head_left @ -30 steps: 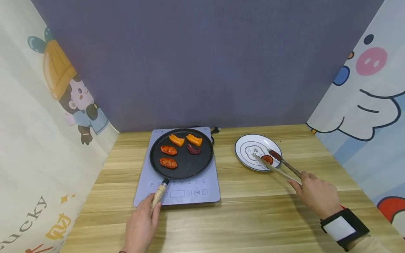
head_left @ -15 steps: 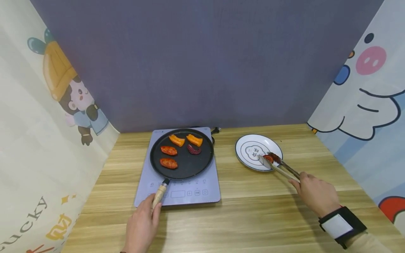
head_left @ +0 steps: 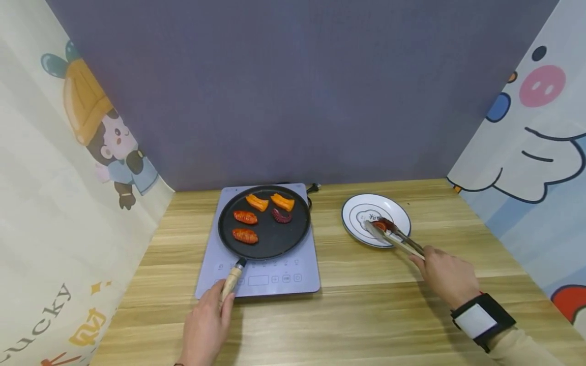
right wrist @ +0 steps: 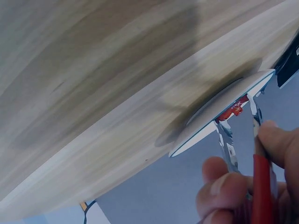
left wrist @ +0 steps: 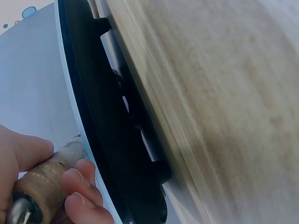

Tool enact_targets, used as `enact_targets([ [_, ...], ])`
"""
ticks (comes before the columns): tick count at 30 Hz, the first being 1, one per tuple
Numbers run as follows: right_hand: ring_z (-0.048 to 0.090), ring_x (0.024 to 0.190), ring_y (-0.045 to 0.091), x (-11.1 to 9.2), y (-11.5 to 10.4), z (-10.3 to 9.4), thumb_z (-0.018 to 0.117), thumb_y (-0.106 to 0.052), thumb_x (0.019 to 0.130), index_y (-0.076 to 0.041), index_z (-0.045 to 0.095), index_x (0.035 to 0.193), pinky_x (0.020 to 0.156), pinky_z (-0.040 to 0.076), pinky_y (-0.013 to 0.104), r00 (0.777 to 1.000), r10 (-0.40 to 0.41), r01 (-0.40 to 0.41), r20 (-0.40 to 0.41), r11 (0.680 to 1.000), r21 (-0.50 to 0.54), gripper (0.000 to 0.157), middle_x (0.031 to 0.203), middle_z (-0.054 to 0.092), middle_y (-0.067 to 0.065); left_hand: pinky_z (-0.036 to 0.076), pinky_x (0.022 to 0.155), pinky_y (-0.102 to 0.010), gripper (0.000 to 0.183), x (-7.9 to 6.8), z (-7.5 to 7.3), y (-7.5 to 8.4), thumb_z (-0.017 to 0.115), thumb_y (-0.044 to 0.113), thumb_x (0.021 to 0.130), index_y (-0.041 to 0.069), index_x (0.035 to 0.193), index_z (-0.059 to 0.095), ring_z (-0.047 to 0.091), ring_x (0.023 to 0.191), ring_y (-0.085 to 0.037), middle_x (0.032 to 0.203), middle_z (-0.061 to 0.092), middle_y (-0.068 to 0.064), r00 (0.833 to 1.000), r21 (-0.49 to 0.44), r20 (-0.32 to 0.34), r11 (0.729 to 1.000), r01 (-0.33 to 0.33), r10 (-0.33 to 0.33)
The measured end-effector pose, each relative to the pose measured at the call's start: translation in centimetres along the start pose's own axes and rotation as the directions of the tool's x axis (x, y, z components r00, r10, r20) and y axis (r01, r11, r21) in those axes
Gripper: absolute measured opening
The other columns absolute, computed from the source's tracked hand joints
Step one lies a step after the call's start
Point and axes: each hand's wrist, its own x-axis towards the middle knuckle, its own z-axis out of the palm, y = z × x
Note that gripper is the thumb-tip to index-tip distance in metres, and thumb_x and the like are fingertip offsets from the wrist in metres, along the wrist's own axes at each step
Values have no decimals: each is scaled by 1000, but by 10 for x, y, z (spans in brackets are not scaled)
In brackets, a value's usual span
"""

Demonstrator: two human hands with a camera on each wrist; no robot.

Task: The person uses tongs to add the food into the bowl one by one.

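Observation:
My left hand [head_left: 205, 325] grips the wooden handle [head_left: 231, 282] of a black flat frying pan [head_left: 270, 239], fingers and thumb wrapped round it. In the pan lie two orange strips [head_left: 282, 202], two reddish-brown chicken wings [head_left: 245, 236] and a purple curled octopus tentacle [head_left: 281, 216]. On the right, my right hand [head_left: 448, 274] squeezes metal tongs [head_left: 397, 241]. The tong tips stand on either side of a small red food piece [head_left: 379, 224] over the white plate [head_left: 353, 206]. In the right wrist view, the red piece [right wrist: 233, 110] sits between the tips at the plate's rim.
The pan stands on a pale induction cooker [head_left: 311, 277] with touch keys along its front. A black plug and cord [head_left: 313, 188] lie behind it. A grey partition [head_left: 293, 101] closes the back of the wooden table [head_left: 339, 325], with printed curtains at both sides.
The tong tips have closed in around the red piece and carried or slid it left toward the plate's middle. My right hand has shifted left; the left hand stays on the pan handle.

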Motion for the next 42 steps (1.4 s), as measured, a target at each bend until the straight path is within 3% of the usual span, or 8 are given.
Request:
enact_targets([
  [24, 30, 35, 16, 6, -7, 5, 59, -37, 84, -4, 44, 69, 27, 23, 33, 992, -59, 60, -109, 998, 9, 40, 47, 34, 2, 45, 50, -47, 33, 0, 0, 1, 62, 21, 83, 6, 111, 54, 57, 69, -28, 85, 62, -13, 1000, -5, 10, 1000, 1, -1],
  [42, 30, 35, 16, 7, -8, 10, 60, -37, 84, -5, 42, 68, 27, 23, 33, 989, -78, 79, -125, 997, -1, 40, 47, 34, 2, 45, 53, -48, 34, -1, 0, 0, 61, 21, 83, 5, 112, 54, 57, 72, -29, 88, 62, -14, 1000, -2, 12, 1000, 10, -10],
])
